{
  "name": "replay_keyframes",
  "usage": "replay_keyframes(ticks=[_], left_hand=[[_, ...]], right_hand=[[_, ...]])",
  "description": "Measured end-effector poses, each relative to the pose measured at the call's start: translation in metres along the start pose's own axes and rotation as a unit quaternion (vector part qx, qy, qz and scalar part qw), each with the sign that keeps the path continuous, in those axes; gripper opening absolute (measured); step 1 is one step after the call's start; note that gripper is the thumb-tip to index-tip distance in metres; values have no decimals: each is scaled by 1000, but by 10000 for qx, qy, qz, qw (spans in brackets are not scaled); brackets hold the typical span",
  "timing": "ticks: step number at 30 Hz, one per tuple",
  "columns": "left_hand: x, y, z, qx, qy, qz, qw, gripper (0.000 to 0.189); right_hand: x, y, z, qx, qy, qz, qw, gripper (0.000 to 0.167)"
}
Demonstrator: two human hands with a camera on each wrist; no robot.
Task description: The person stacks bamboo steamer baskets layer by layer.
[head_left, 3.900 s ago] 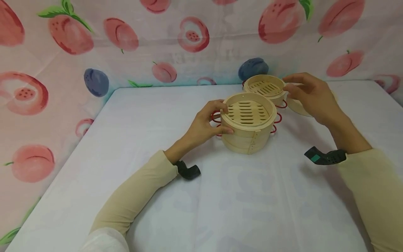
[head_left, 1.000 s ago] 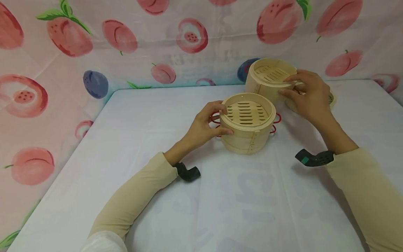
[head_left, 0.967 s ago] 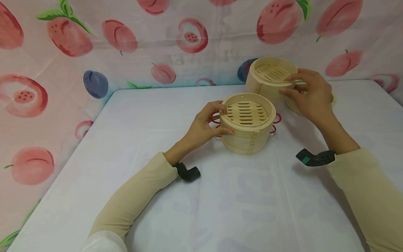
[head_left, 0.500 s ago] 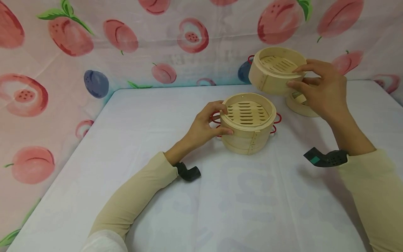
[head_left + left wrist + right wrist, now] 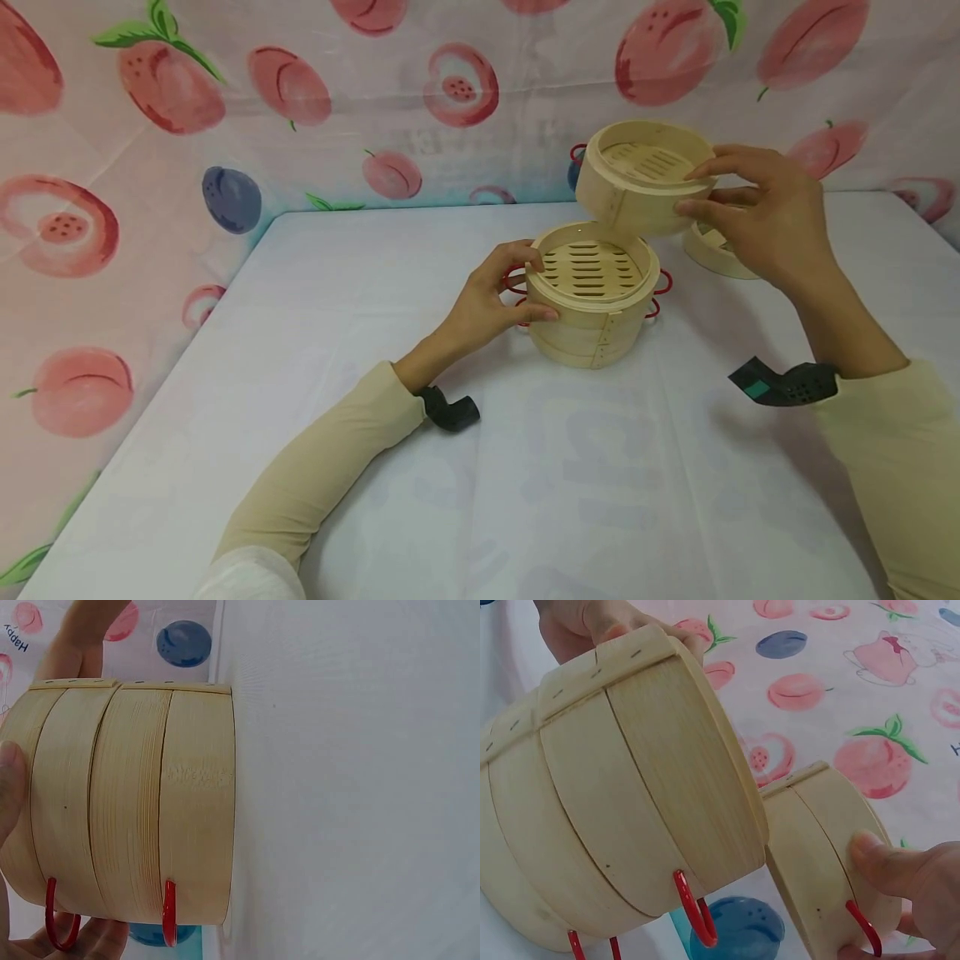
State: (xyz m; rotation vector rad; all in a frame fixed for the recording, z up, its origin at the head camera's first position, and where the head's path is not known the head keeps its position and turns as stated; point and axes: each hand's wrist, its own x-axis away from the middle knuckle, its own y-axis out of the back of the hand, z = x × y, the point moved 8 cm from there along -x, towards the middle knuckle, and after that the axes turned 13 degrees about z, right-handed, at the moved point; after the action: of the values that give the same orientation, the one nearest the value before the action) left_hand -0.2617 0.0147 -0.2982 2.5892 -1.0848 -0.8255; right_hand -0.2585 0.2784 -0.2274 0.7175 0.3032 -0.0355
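In the head view my left hand [image 5: 491, 292] grips the left side of a stack of bamboo steamer baskets [image 5: 600, 329], thumb in front and fingertips over the rim. The stack stands upright on the table, with slatted base and red side handles showing. My right hand [image 5: 772, 212] pinches the right rim of another bamboo steamer basket [image 5: 637, 200], held raised and slightly tilted just behind and above the stack. In the head view its lower edge overlaps the stack's back rim; whether they touch I cannot tell. The right wrist view shows this raised basket [image 5: 832, 855] beyond the stack [image 5: 630, 795].
A low round bamboo piece [image 5: 712, 254] lies on the white table [image 5: 585, 475] behind my right hand, partly hidden by it. A fruit-patterned cloth [image 5: 525, 92] rises along the table's back edge. Both wrists carry black camera mounts [image 5: 787, 385].
My right hand has lifted the rear steamer basket off the table, and over the last half second brought it left and slightly down toward the stack. The left hand stays on the stack.
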Motion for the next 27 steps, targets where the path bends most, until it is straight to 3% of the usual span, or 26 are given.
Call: replay_keyframes(ticks=[6,8,15,23,27], left_hand=[[2,-1,-20,-49,70,35,10000,53],[2,-1,-21,-65,50,38,10000,53],[0,1,4,-112,-9,-5,9999,57],[-2,0,2,-69,-301,126,9994,82],[-1,2,5,-14,-97,95,9999,91]], right_hand=[[1,-4,2,-161,-21,313,9994,33],[1,-5,3,-150,-72,434,9989,33],[4,-8,11,-86,101,746,9971,33],[6,-13,14,-61,136,1032,9946,35],[7,-14,18,-40,295,1097,9935,34]])
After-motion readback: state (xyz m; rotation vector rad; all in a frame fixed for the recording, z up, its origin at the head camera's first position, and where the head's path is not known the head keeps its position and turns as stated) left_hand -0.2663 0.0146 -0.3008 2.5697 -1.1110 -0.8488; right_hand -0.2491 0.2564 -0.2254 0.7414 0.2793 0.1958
